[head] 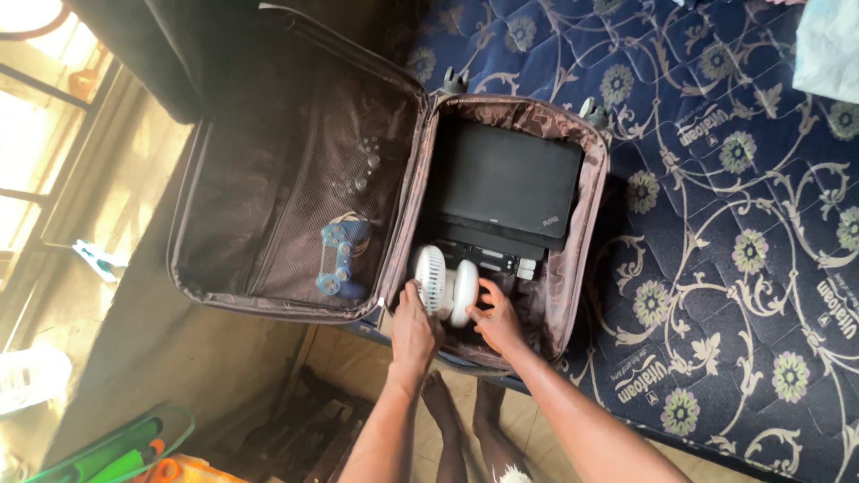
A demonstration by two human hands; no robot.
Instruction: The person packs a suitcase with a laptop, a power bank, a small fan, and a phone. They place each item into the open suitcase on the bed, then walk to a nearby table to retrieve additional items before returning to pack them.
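An open suitcase with brown lining lies on a blue flowered mattress. In its right half sits a black laptop on top of other black devices. At the near end of that half stands a small white fan. My left hand grips the fan's left side. My right hand holds its right side. Behind the mesh pocket of the lid lies a blue game controller.
A pale cloth lies at the mattress's top right corner. My bare feet stand on the floor below the suitcase. Green and orange items lie at bottom left. A barred window is at the left.
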